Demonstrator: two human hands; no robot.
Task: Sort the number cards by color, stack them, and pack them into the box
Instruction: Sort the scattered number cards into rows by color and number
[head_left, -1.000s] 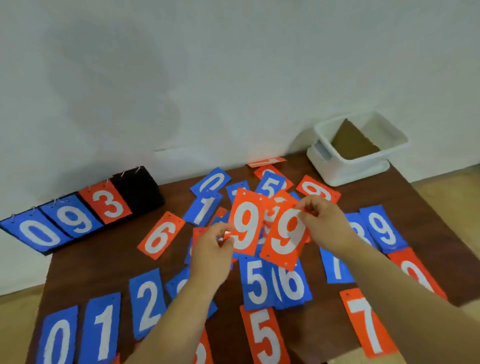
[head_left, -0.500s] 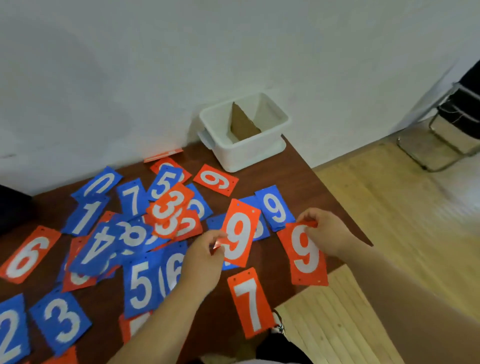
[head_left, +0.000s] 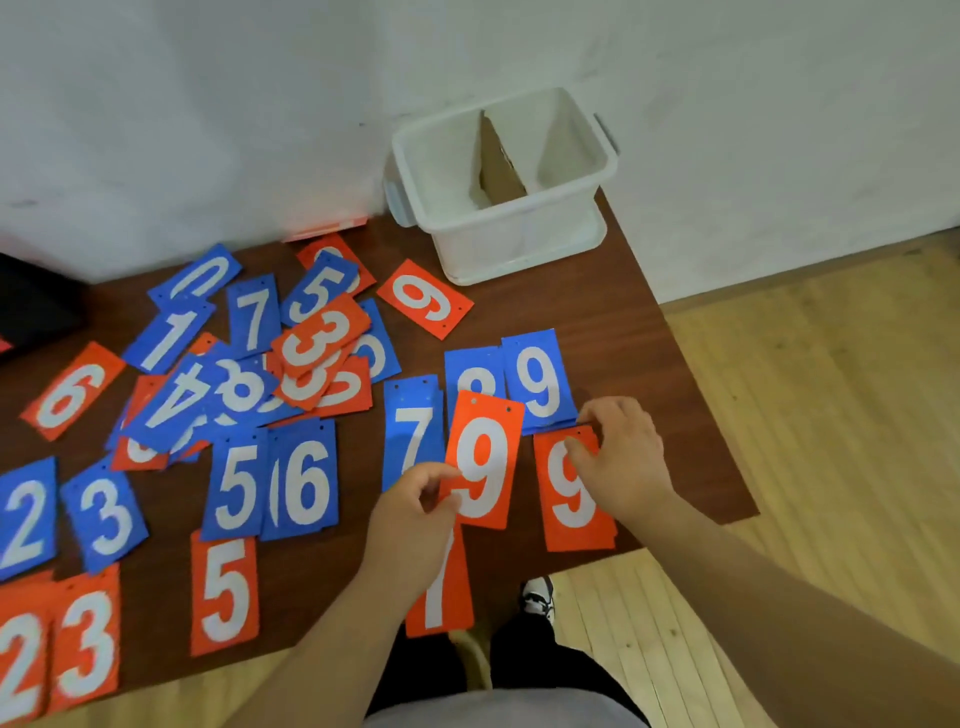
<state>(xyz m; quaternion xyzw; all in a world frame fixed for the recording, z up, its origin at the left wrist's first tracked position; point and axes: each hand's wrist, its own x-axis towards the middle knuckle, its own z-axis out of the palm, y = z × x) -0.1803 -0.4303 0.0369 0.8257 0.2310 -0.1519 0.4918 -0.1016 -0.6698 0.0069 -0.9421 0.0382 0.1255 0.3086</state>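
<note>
Left hand (head_left: 415, 512) pinching an orange 9 card (head_left: 485, 460) by its lower left edge, thumb and fingers closed on it, card upright and tilted slightly, over the near edge of the brown table (head_left: 613, 322)
Right hand (head_left: 621, 457) fingers down on a second orange 9 card (head_left: 571, 493) flat on the surface at the near right corner; top of that card covered by the hand, grasp vs. press: cannot tell
Held 9 overlapping a blue 7 card (head_left: 413, 431) behind it, with an orange 7 card (head_left: 441, 597) below, hanging past the near edge
Blue 9 card (head_left: 540, 382) just behind the right hand, partly overlapping another blue card (head_left: 472, 374), digit half hidden
Third orange 9 (head_left: 426, 299) lying rotated, alone, near the far right corner in front of the white box (head_left: 519, 228)
Box at the far right corner against the wall, open top, cardboard divider (head_left: 498, 166) splitting it into two compartments, no cards visible inside
Unsorted mixed pile mid-surface: orange 3 card (head_left: 319, 335) on top, blue 5 (head_left: 322, 286), blue 7, blue 4, blue 8 overlapping
Left side, near edge: blue 5 and blue 6 card (head_left: 306, 480) side by side, orange 5 card (head_left: 226, 592), blue 3, orange 3, orange 2, blue 2
Orange 6 card (head_left: 72, 392) toward the left edge, apart from the pile
</note>
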